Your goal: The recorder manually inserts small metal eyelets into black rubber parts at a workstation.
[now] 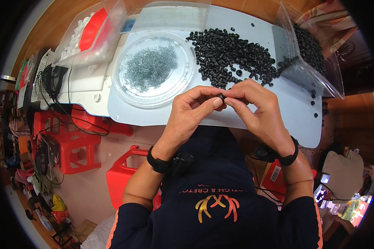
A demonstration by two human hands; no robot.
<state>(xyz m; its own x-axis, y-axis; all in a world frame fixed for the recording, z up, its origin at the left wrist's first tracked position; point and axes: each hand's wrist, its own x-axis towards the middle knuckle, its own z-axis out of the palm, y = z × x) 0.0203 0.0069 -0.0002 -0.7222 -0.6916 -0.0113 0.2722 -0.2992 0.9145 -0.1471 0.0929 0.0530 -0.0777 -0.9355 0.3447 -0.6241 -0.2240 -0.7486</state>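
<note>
Just over the front edge of the table, my left hand [192,108] and my right hand [257,104] meet fingertip to fingertip. Between them is a small black cylindrical part [221,98], pinched by the thumb and fingers of both; the fingers cover much of it. Beyond my hands lies a loose pile of small black ring-like parts [237,52], similar in colour and size. To its left, a round clear tray [119,89] holds a heap of tiny shiny metal pieces [151,64], which look like small springs.
A tilted clear bin [301,76] with more black parts stands at the right. At the back left is a clear container [106,52] with white parts and a red scoop-like piece [93,31]. Cables run down the table's left side, above red stools [77,147].
</note>
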